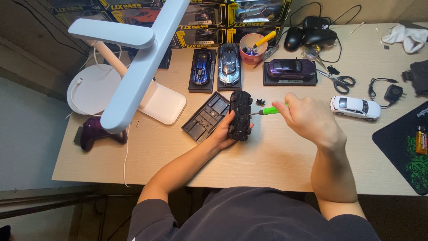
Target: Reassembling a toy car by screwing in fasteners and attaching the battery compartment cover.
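My left hand (224, 132) grips a black model car (240, 115) turned on its side, underside facing right, just above the wooden desk (276, 151). My right hand (308, 119) holds a green-handled screwdriver (270, 110), its tip against the car's underside. A dark plastic display base (206, 117) lies flat just left of the car. A few small black parts (260, 102) sit on the desk behind the screwdriver.
A white desk lamp (133, 67) reaches over the left side. Blue (201, 67), silver (229, 64) and purple (290, 69) model cars stand on bases at the back, with a pink cup (252, 48), scissors (339, 80), a white car (355, 107), a game controller (96, 133) and a mouse mat (403, 147).
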